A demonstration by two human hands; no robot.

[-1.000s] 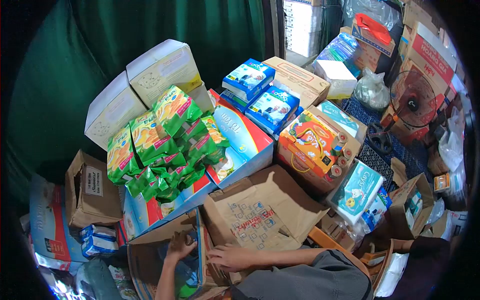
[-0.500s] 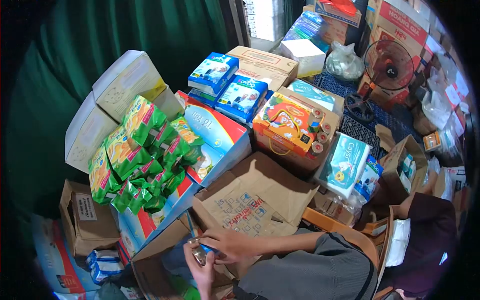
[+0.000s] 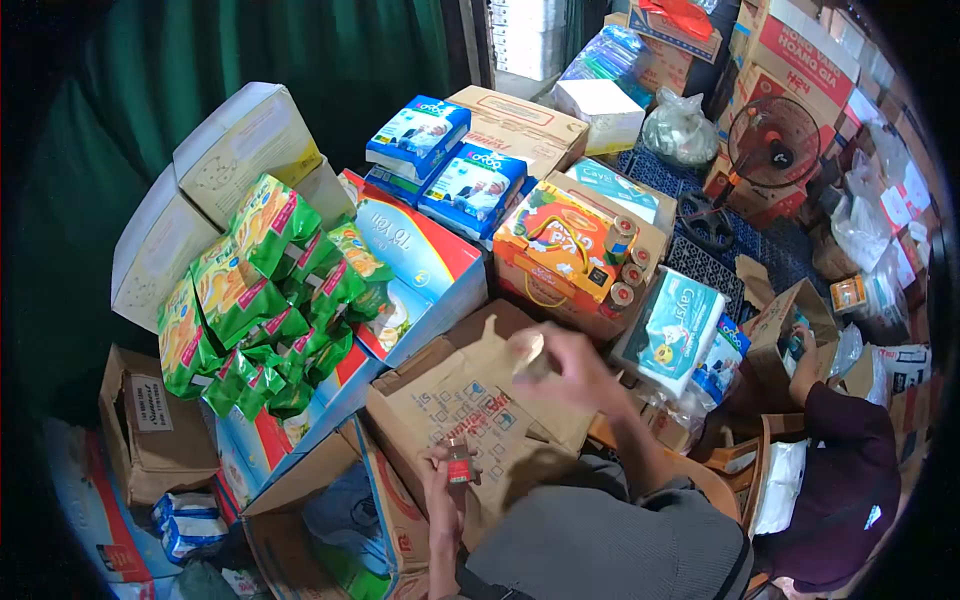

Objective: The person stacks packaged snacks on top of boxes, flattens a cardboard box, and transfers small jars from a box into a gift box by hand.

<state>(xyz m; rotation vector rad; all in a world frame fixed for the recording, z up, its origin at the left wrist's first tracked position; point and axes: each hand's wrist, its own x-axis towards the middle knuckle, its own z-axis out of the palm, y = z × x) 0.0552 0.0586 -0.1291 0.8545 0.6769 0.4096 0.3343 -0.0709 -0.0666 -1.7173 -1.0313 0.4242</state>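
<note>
My left hand (image 3: 442,505) is closed around a small glass jar (image 3: 458,464) with a red label, held upright above the cardboard. Blurred by motion, my right hand (image 3: 582,372) grips another small jar (image 3: 526,354) with a pale gold top, higher up and to the right. Beneath both hands lies an opened brown carton (image 3: 465,400) with printed marks. Several similar jars (image 3: 622,294) stand along the side of an orange gift box (image 3: 550,245), just beyond my right hand.
Green snack packs (image 3: 262,300) are piled on red-and-blue boxes (image 3: 425,250) at left. Blue diaper packs (image 3: 475,185) sit behind. Right of my arm is a teal tissue pack (image 3: 670,335). A co-worker in a dark shirt (image 3: 835,480) reaches into a carton (image 3: 765,330); a fan (image 3: 775,145) stands beyond.
My hands, earlier together over a jar and something blue at the lower left, have separated. The right has moved up and right with a jar; the left has shifted slightly right, holding a jar.
</note>
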